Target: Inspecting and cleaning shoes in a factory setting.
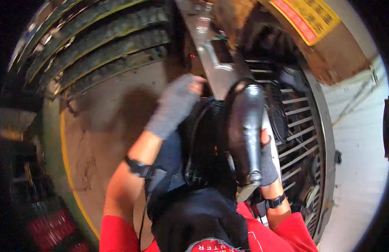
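A glossy black leather boot (245, 130) stands out over my lap, its rounded end away from me and a pale piece at its near end. My right hand (268, 161), in a grey fingerless glove, grips its right side; part of that hand is hidden behind the boot. To the left, my left hand (179, 101), in a matching glove, is raised beside a grey metal machine part (221, 80). Its fingers look bent but are blurred, and I cannot make out anything in them. Dark cloth or leather with a curved seam (207, 147) lies between my arms.
On the right runs a slatted metal rack (301, 113) with dark items behind its bars. A brown machine housing (341, 54) with a yellow and red label (308, 19) overhangs the far right. Tiered shelves (106, 38) stand far left, beyond a yellow floor line (68, 168).
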The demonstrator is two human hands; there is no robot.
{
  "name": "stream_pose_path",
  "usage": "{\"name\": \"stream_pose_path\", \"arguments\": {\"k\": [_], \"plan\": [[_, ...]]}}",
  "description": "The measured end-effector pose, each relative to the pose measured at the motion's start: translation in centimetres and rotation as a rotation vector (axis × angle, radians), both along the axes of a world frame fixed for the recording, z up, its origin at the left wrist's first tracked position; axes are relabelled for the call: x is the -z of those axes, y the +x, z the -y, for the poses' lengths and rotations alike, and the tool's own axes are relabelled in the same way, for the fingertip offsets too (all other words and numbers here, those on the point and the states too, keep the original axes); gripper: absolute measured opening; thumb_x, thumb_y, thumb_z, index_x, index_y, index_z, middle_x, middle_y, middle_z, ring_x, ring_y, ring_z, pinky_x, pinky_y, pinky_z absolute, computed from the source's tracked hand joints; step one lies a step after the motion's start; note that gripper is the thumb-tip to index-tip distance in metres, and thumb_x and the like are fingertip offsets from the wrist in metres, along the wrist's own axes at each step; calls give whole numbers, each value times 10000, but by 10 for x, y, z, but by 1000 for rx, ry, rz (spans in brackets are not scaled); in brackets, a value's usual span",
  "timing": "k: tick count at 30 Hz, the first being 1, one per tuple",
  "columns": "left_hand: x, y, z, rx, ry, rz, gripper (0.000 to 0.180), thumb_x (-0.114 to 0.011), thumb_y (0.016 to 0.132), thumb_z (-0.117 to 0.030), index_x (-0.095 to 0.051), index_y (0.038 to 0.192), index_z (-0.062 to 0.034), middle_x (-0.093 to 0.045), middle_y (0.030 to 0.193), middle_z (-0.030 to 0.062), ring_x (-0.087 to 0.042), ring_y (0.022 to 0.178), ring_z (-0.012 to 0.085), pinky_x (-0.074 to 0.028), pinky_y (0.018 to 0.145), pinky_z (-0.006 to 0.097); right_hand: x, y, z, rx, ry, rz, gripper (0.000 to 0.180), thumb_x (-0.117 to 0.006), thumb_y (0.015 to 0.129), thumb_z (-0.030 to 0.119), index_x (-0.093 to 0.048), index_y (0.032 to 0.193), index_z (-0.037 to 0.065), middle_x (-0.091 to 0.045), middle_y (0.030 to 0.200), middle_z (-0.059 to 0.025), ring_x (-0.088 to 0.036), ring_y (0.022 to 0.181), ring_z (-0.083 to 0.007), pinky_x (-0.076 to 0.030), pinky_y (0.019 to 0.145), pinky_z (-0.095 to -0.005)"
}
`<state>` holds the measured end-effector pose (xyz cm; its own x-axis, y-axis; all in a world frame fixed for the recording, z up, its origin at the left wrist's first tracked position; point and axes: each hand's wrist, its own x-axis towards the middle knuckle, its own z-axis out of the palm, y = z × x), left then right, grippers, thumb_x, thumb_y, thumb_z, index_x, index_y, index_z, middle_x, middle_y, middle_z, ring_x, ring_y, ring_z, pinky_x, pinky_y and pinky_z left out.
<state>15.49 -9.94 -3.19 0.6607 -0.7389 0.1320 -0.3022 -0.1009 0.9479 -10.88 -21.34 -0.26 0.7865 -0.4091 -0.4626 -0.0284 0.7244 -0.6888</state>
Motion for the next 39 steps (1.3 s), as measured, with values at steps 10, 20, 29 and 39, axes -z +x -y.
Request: {"name": "stream_pose_path", "arguments": {"k": [10, 20, 29, 39], "plan": [[41, -8, 0, 92, 195, 40, 310, -742, 922, -190, -682, 1175, -23, -707, 1092, 52, -647, 1024, 158, -541, 944, 354, 24, -20, 36, -19, 211, 108, 1082, -500, 871, 867, -484, 1486, -22, -641, 1299, -296, -666, 1148, -422, -531, 1052, -527], [18, 2, -74, 378, -471, -1063, 901, -490, 1014, -689, -332, 1624, -46, -681, 1313, 239, -719, 1114, 285, -598, 989, 413, 20, -21, 13, -33, 136, -107, 1221, -433, 810, 968, -467, 1481, -51, -678, 1189, -347, -711, 1003, -492, -587, 951, -556], [-26, 16, -66, 244, -503, -776, 747, -288, 1111, -597, -335, 1629, -61, -613, 1423, 267, -662, 1230, 333, -542, 1075, 440, 48, 34, -26, -322, 308, 209, 968, -493, 946, 798, -488, 1472, -15, -642, 1353, -187, -679, 1163, -287, -555, 1045, -394], [-39, -7, -63, 350, -391, -728, 835, -265, 1088, -657, -243, 1658, -47, -570, 1483, 266, -646, 1269, 319, -535, 1090, 432, 52, 36, -45, -364, 114, 164, 875, -451, 1014, 731, -546, 1403, -47, -694, 1258, -211, -723, 1118, -308, -606, 1002, -407]]}}
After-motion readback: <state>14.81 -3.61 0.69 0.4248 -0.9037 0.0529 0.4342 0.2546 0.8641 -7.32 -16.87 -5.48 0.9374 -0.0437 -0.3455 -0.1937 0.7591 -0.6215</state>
